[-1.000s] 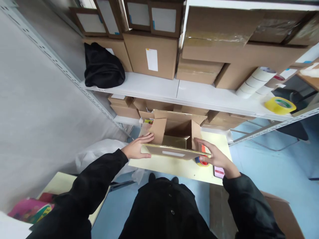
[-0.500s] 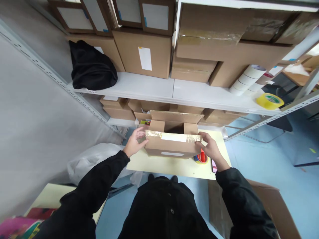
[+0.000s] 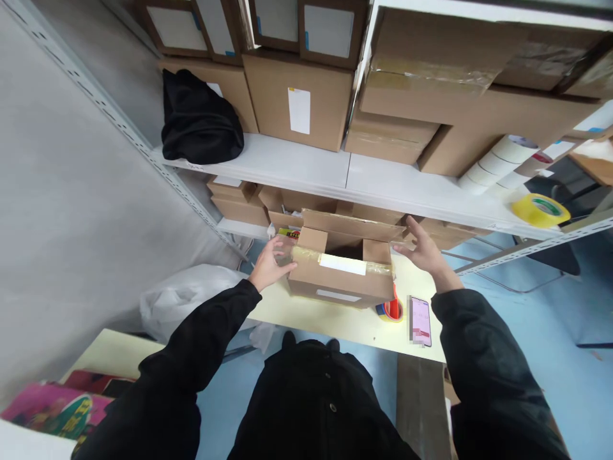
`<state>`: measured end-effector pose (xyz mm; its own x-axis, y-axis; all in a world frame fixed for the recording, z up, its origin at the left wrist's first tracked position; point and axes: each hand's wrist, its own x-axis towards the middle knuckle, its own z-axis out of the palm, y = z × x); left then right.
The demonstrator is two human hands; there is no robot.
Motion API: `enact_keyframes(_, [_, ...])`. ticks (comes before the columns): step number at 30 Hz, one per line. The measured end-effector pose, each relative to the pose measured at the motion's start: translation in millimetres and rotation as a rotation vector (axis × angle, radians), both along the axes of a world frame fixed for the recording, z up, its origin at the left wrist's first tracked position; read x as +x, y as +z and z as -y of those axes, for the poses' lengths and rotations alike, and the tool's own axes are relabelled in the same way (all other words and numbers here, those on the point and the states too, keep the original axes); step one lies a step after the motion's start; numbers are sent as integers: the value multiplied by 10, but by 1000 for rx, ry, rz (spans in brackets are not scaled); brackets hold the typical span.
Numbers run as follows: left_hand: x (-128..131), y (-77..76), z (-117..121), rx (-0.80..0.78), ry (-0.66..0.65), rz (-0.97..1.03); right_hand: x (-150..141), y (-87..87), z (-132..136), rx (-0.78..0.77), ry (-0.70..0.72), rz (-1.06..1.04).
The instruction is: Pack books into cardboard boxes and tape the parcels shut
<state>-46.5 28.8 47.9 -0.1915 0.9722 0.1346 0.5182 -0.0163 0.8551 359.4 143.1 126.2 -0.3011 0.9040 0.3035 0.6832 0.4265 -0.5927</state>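
1. Carton (image 3: 330,281), on the pale table (image 3: 316,311) in front of the person. The rear flap (image 3: 352,223) stands up, the side flaps (image 3: 312,238) (image 3: 376,249) fold inward, and a dark opening shows between them. Clear tape and a white label (image 3: 342,264) run along the front upper edge.

2. Left hand (image 3: 269,263), at the carton's left side. Grip wide: thumb at the front left corner, fingers curved apart from it. Whether they press on the board cannot be told.

3. Right hand (image 3: 426,251), near the right rear corner. Grip wide, thumb and fingers spread, nothing enclosed; contact with the rear flap is unclear.

4. Handling, as judged: the flaps are best guided with flat fingers and even pressure on both sides, the left hand steadying the corner. A one-sided push could skew the carton or crease a flap; the taped edge may catch on the board.

5. Near surroundings: a tape roll (image 3: 382,311) lies just beside the carton's right front corner, with a phone (image 3: 421,316) farther right.

6. Outer field: a shelf (image 3: 306,163) beyond bears a black cloth (image 3: 201,121) and a yellow tape roll (image 3: 532,209).
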Motion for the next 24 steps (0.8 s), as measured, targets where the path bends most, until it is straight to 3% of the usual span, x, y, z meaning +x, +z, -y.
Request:
enact_keyframes(3, [-32,100,-6,27,-33,-102,-1,84,43,-17,32,81])
enact_keyframes(6, [-42,202,-17,41,-103,-197,31,58,150,-25,39,112])
enact_keyframes(11, [-64,303,-88,104,-276,-360,89,-290,391,-50,173,89])
enact_keyframes(16, [-67,324,-170,30,-474,-443,102,-633,626,-123,176,81])
enact_keyframes(24, [-37,273,-117,-107,-527,-546,74,-720,754,-299,174,110])
